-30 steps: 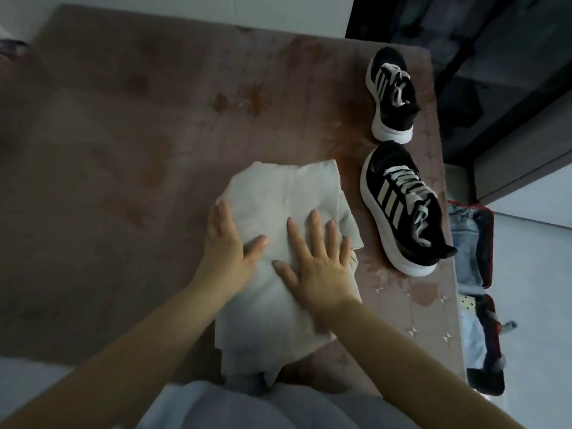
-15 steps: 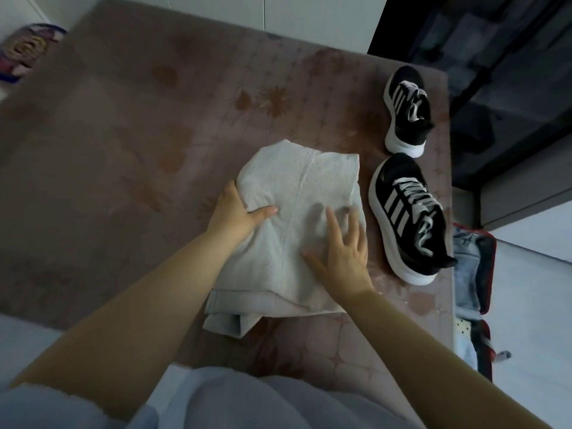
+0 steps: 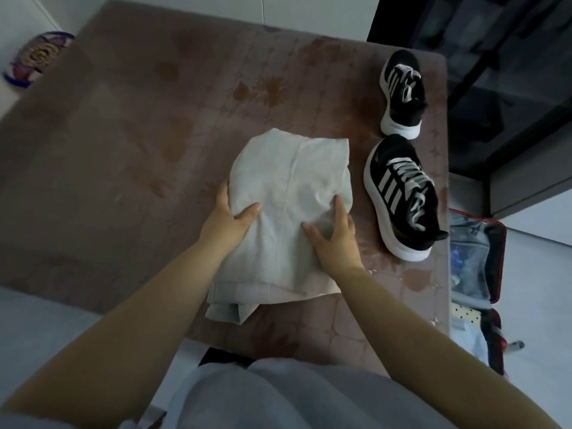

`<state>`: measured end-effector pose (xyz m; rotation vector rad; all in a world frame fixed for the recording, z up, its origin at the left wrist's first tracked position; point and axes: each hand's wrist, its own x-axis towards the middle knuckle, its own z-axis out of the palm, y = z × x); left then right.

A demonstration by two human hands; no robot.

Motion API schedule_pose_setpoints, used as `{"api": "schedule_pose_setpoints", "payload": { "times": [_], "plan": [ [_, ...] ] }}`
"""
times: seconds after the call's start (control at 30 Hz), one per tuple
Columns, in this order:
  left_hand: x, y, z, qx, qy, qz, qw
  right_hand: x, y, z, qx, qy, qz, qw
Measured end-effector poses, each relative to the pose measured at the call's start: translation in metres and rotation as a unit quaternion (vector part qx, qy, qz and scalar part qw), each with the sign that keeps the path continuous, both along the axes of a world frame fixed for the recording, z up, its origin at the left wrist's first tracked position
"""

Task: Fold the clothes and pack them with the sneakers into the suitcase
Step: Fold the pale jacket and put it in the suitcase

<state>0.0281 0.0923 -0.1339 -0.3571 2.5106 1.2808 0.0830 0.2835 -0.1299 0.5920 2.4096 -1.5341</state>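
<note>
Your left grip pinches the left edge of the pale cream folded garment: the thumb lies on top of the cloth and the fingers seem to tuck under the fold. Your right grip is spread flat on the right half, thumb splayed toward the middle seam and fingers laid close together on the fabric, which puckers a little at their tips; it presses and closes round nothing. The garment lies as a compact, layered rectangle on the pinkish-brown patterned bed, close to the near edge where you stand, with a couple of loose layers sticking out at its near left corner. Just to its right sits the nearer black sneaker with white stripes and white sole, close to the cloth but not touching it, and the second black-and-white sneaker stands beyond it by the far right corner. The red-rimmed open suitcase lies on the floor beside the bed's right side, already holding some pale items. You appear to be finishing the fold, ready to lift. Next, slide both grips under the bundle so the layers stay together, gather that loose corner, and carry it right, clear of the sneaker, down into the suitcase.
</note>
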Motion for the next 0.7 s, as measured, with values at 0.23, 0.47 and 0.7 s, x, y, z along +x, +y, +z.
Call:
{"api": "schedule_pose_setpoints", "payload": {
  "times": [0.23, 0.47, 0.7],
  "plan": [
    [0.032, -0.017, 0.000, 0.064, -0.090, 0.091, 0.990, 0.014, -0.004, 0.010, -0.096, -0.090, -0.082, 0.988],
    [0.057, -0.049, 0.001, 0.137, -0.224, 0.057, 0.963, 0.061, -0.025, -0.001, -0.170, -0.133, -0.125, 0.968],
    [0.097, -0.023, 0.026, 0.183, -0.209, 0.029, 0.960, 0.128, -0.025, 0.011, -0.224, -0.035, -0.185, 0.956]
  ]
}}
